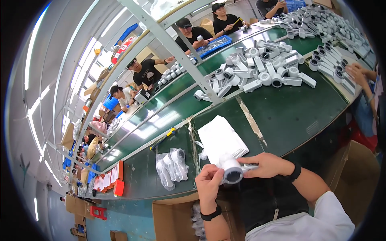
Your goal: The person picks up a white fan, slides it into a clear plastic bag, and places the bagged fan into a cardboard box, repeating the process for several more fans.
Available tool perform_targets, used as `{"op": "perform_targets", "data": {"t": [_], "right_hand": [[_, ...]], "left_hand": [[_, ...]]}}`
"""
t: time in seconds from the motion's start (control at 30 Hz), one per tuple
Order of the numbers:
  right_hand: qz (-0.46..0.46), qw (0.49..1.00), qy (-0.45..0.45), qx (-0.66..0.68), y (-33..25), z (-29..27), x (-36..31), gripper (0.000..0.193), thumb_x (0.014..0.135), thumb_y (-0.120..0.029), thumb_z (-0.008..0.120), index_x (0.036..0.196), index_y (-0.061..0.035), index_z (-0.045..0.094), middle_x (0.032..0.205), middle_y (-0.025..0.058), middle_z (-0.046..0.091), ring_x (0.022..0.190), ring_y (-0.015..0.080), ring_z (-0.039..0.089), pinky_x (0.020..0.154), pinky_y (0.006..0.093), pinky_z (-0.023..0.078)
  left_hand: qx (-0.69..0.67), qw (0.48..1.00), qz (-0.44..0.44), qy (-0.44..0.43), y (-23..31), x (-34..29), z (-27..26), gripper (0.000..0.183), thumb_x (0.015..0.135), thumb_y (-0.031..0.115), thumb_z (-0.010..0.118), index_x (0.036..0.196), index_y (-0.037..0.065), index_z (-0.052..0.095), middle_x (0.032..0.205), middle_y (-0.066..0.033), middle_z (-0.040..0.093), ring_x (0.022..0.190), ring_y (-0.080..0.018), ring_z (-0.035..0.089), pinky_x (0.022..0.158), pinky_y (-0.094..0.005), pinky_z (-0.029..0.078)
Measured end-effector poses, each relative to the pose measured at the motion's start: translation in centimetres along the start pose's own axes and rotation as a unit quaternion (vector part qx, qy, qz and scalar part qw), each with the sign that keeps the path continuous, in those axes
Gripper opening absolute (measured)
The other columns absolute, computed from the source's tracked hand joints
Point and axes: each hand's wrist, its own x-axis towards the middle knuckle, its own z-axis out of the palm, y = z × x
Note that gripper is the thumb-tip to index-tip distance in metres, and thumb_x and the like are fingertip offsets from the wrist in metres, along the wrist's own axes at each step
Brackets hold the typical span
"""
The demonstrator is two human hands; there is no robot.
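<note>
From the head view, my left hand (209, 180) and right hand (263, 164) are both closed around one white handheld device (232, 170) with a round dark end, held just above the near edge of the green counter (289, 112). A stack of flat white bags (221, 138) lies just behind it, and clear plastic packets (172, 164) to its left. A brown carton (173, 219), apparently open, sits below.
</note>
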Motion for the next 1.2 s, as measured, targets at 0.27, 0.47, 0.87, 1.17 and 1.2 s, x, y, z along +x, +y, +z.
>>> {"op": "perform_targets", "data": {"t": [0.27,0.47,0.87,1.17,1.2], "right_hand": [[0.082,0.969,0.231,-0.01,-1.3,2.8,0.1,0.059,0.082,-0.036,0.07,0.135,-0.0164,0.053,0.094,0.016,0.068,0.08,0.032,0.066,0.072,0.0356,0.05],[0.056,0.95,0.294,-0.086,-1.6,3.6,0.4,0.055,0.084,-0.033,0.068,0.134,-0.0153,0.053,0.088,0.0172,0.066,0.073,0.0341,0.064,0.065,0.0362,0.05],[-0.029,0.853,0.252,0.457,1.4,4.3,2.1,0.061,0.088,-0.007,0.065,0.142,0.0012,0.038,0.121,0.0079,0.059,0.107,0.0134,0.056,0.091,0.0273,0.046],[0.008,0.883,0.335,0.33,-0.5,6.2,2.3,0.031,0.086,-0.012,0.061,0.116,-0.0027,0.06,0.093,0.0106,0.067,0.094,0.0204,0.063,0.08,0.0302,0.048],[-0.005,0.908,0.375,0.19,-1.3,6.0,1.9,0.033,0.083,-0.01,0.06,0.115,-0.0026,0.061,0.092,0.0121,0.066,0.093,0.025,0.061,0.081,0.0318,0.048]], "left_hand": [[0.225,0.964,0.114,0.08,0.4,-0.5,3.2,0.041,0.074,-0.002,0.078,0.11,-0.002,0.061,0.09,-0.0017,0.056,0.071,-0.0061,0.051,0.059,-0.018,0.041],[0.216,0.954,0.176,0.111,-1.6,0.2,2.7,0.018,0.077,-0.001,0.075,0.092,-0.001,0.067,0.08,-0.0034,0.058,0.067,-0.0111,0.054,0.061,-0.0233,0.045],[0.076,0.98,0.09,-0.161,-3.1,-3.0,3.3,0.016,0.08,-0.007,0.069,0.095,-0.003,0.066,0.091,-0.0073,0.066,0.078,-0.0152,0.063,0.069,-0.0269,0.052],[-0.292,0.947,-0.08,-0.109,-7.2,-3.0,4.5,0.054,0.099,0.019,0.05,0.146,0.006,0.025,0.137,-0.0109,0.045,0.123,-0.0228,0.048,0.101,-0.0371,0.043],[-0.26,0.958,-0.08,-0.091,-6.6,-3.2,5.4,0.055,0.098,0.02,0.052,0.145,0.006,0.026,0.137,-0.0103,0.045,0.122,-0.0229,0.049,0.1,-0.0365,0.043]]}}
